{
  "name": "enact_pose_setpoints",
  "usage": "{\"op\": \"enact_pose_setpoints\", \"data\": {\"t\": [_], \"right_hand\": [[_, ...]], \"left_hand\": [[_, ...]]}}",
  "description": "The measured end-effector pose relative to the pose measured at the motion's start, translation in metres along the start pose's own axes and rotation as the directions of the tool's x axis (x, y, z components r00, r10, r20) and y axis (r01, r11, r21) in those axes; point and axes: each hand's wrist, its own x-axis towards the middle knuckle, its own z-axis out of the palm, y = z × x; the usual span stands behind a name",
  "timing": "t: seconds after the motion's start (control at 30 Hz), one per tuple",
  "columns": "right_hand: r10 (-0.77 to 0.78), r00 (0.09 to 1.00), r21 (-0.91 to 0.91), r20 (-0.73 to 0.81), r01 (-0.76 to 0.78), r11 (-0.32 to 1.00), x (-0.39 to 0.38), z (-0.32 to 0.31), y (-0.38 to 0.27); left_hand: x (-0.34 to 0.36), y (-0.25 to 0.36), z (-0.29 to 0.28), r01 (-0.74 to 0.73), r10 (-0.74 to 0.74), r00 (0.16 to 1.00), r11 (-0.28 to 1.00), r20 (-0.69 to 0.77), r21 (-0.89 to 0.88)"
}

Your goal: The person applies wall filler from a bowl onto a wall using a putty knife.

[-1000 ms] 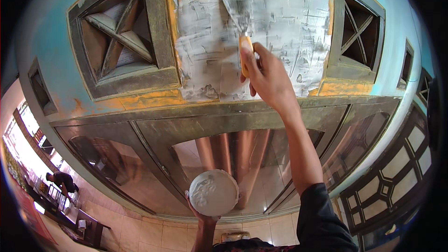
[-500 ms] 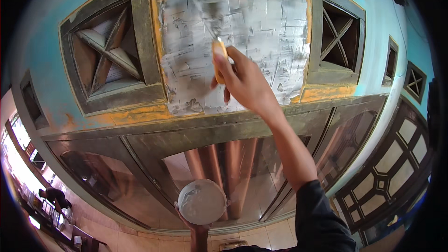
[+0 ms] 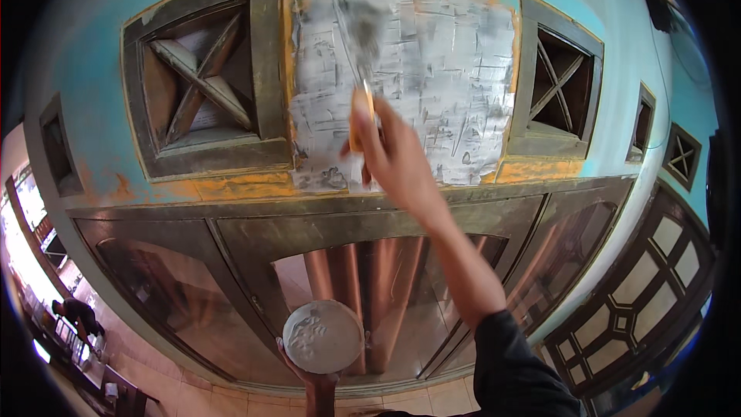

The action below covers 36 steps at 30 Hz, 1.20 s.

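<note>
My right hand (image 3: 392, 156) is raised to the wall, its fingers closed round the yellow-orange handle of a putty knife (image 3: 356, 120). The knife's blade is smeared by motion and lies over the upper left of a white and grey plastered patch (image 3: 448, 85). Overlapping strokes and dark streaks cover this patch. Low down, my left hand (image 3: 312, 374) supports a round tub (image 3: 323, 337) from beneath, its fingers round the side. Pale grey putty fills the tub, lumpy on its left part.
Wooden vents with crossed bars (image 3: 204, 81) flank the patch, set in a turquoise wall (image 3: 96, 139) with orange bare strips. Below run dark-framed glass panels (image 3: 166, 293) with brown curtains behind. A panelled door (image 3: 641, 286) stands at the right. Far left, a person (image 3: 76, 315) bends over.
My right hand and the putty knife have shifted left and slightly down across the patch. The tub has moved a little left, and more lumpy putty shows in it. The view has also shifted.
</note>
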Motion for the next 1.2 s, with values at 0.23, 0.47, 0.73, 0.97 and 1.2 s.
{"op": "enact_pose_setpoints", "data": {"t": [0.23, 0.47, 0.73, 0.97, 1.2], "right_hand": [[0.167, 0.981, -0.008, 0.095, -0.167, 0.986, -0.021, 0.026, 0.037], [0.078, 0.996, -0.024, 0.05, -0.077, 0.997, -0.045, 0.035, 0.021], [0.005, 0.992, -0.095, 0.124, 0.006, 0.995, 0.06, 0.035, -0.009], [0.293, 0.923, -0.014, 0.25, -0.299, 0.954, -0.097, 0.043, 0.047], [0.447, 0.86, 0.216, 0.247, -0.499, 0.84, -0.166, 0.01, 0.053]], "left_hand": [[0.002, 0.033, 0.01, 0.26, -0.215, 0.965, 0.839, 0.148, -0.478], [0.006, 0.044, 0.004, 0.371, -0.373, 0.92, 0.724, 0.122, -0.582], [-0.004, 0.041, 0.017, 0.231, -0.191, 0.972, 0.884, 0.136, -0.408], [0.004, 0.039, 0.014, 0.472, -0.446, 0.873, 0.666, 0.199, -0.578], [0.013, 0.025, 0.012, 0.536, -0.521, 0.822, 0.567, 0.232, -0.626]]}}
